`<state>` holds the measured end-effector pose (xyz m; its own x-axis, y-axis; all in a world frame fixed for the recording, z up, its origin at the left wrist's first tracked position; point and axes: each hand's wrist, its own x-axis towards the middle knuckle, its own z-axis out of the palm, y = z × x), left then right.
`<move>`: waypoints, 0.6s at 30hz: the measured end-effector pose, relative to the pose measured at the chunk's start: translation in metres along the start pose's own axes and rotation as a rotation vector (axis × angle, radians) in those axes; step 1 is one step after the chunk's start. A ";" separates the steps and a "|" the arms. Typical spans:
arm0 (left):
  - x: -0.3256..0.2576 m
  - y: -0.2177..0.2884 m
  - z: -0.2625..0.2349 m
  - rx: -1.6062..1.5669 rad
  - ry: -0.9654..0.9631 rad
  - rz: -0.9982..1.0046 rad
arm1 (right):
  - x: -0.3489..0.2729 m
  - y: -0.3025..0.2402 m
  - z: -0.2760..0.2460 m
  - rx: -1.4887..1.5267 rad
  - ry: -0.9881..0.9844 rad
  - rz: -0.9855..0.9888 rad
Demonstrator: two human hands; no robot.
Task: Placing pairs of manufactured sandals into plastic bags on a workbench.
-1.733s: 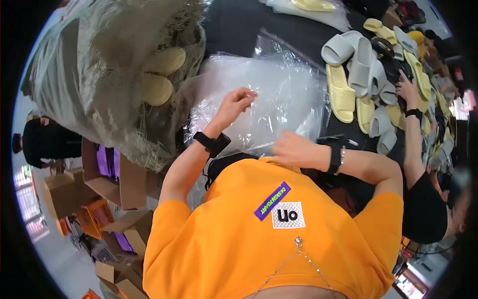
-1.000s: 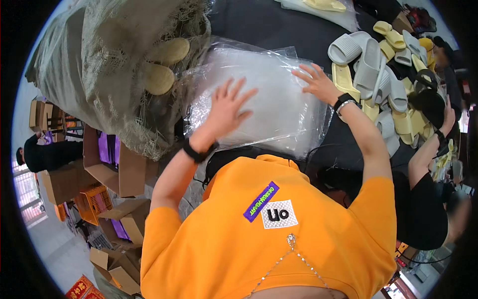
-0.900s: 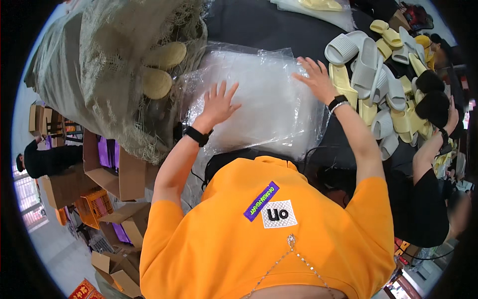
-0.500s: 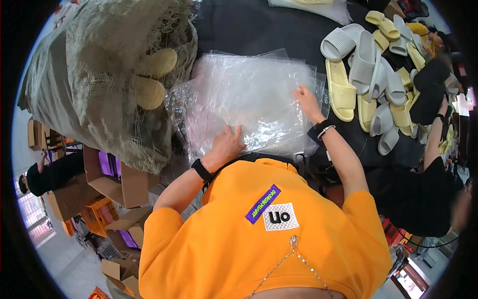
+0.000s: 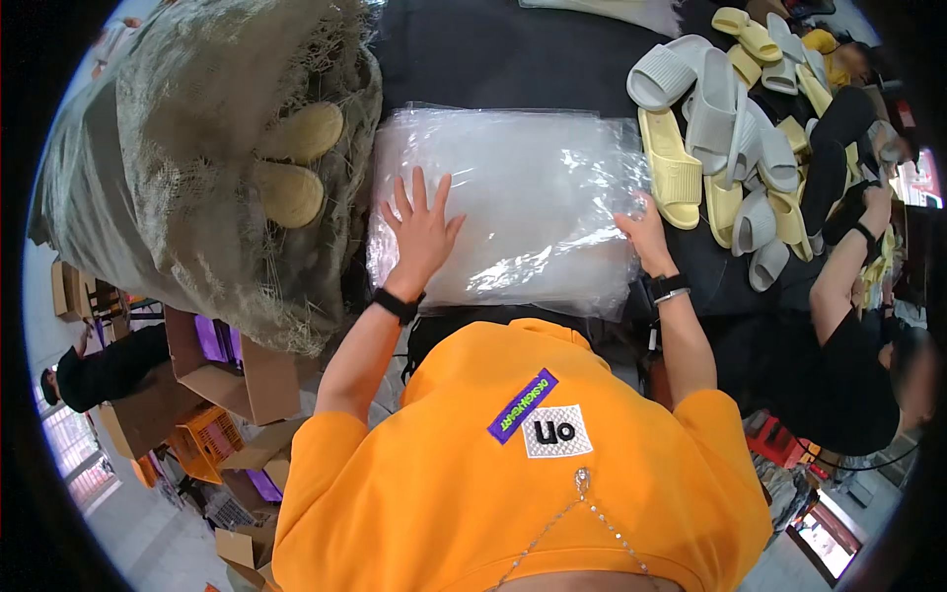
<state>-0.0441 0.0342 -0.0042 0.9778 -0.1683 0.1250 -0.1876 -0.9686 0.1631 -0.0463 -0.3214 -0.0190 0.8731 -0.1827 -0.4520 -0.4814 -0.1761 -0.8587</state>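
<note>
Flat, long axis left-right: clear plastic bags (image 5: pixel 513 207), left hand (image 5: pixel 422 229) splayed open atop, right hand (image 5: pixel 646 232) grip on edge.

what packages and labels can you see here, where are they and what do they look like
Plastic bags: clear flat stack on the dark table, left hand flat on it, right hand at its right edge.
Mesh sack: left, bulging, tan.
Cardboard boxes: lower left, brown, open.
Shirt patches: purple strip, white square.

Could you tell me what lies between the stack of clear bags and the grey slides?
In the head view, one yellow slide lies on the dark table between them.
</note>
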 end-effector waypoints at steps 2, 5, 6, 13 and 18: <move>0.009 -0.013 0.020 0.004 -0.041 -0.096 | -0.005 0.020 -0.003 -0.040 0.134 -0.060; 0.017 -0.031 0.048 -0.157 -0.019 -0.235 | -0.019 0.033 0.001 -0.086 0.220 -0.045; 0.016 -0.034 0.047 -0.177 -0.035 -0.281 | -0.025 0.029 0.003 -0.170 0.229 -0.055; 0.004 -0.069 0.041 -0.581 -0.057 -0.669 | -0.019 0.030 0.041 0.022 0.076 -0.141; 0.002 -0.101 0.039 -1.018 0.040 -0.563 | 0.015 0.048 0.053 0.154 0.094 -0.050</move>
<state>-0.0201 0.1242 -0.0586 0.9466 0.2627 -0.1869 0.2657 -0.3073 0.9137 -0.0526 -0.2816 -0.0796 0.8810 -0.2684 -0.3895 -0.4138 -0.0381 -0.9096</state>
